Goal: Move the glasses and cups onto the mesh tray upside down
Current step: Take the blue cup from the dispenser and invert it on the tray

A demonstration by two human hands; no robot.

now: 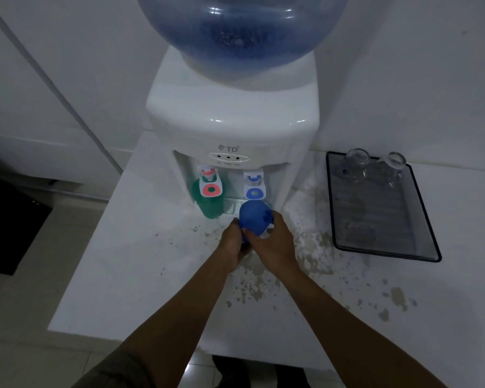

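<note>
A blue plastic cup (254,217) is held with its bottom facing me, just in front of the dispenser's blue tap. My left hand (233,242) grips it from the left and below; my right hand (275,239) wraps it from the right. A green cup (207,204) stands under the red tap. On the counter to the right lies the black mesh tray (420,219), where two clear glasses (354,163) (393,168) stand upside down at its far end.
A white water dispenser (233,130) with a large blue bottle (241,32) stands at the back of the white, stained counter (151,261). The counter's left edge drops to a tiled floor, with a dark object (9,219) at far left.
</note>
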